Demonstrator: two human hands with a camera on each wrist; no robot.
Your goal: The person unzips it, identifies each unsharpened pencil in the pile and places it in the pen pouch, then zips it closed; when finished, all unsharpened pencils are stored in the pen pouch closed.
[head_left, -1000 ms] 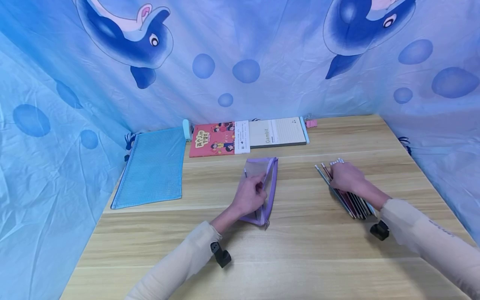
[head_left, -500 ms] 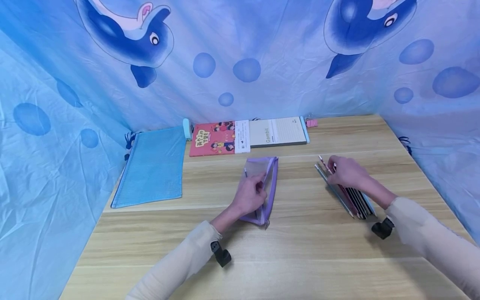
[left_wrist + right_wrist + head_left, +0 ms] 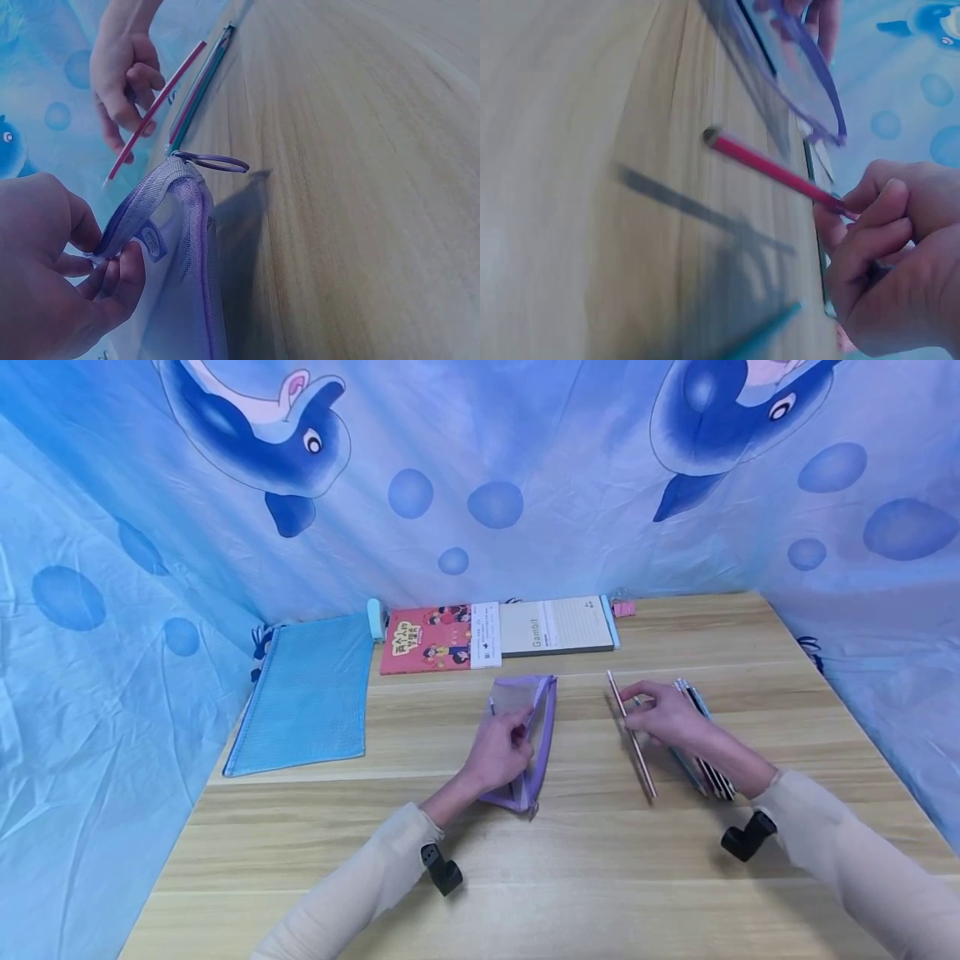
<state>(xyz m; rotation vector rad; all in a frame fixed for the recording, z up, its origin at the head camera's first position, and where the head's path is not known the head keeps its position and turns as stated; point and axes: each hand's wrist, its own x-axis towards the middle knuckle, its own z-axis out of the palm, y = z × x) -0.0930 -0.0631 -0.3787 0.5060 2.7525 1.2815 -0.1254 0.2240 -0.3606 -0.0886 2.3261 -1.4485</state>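
Plainly, we see a pouch [image 3: 537,752] of sheer mesh edged in purple, and a slim, straight red pencil [image 3: 637,752]. Our left hand [image 3: 501,752] pinches the pouch's rim between thumb and fingers; our right hand [image 3: 667,714] has its fingertips clamped on the pencil, raised above the desk [image 3: 570,877] between the pouch and the other pencils [image 3: 716,777]. The desk is pale, streaked wood grain, with a red book [image 3: 427,639] lying at the back, before a creased blue curtain [image 3: 562,460] printed with dolphins.

Two hands [image 3: 498,752] [image 3: 663,714], one pouch [image 3: 551,727], one folder [image 3: 307,693], one book [image 3: 420,647], one notepad [image 3: 577,622], several pencils [image 3: 641,762]
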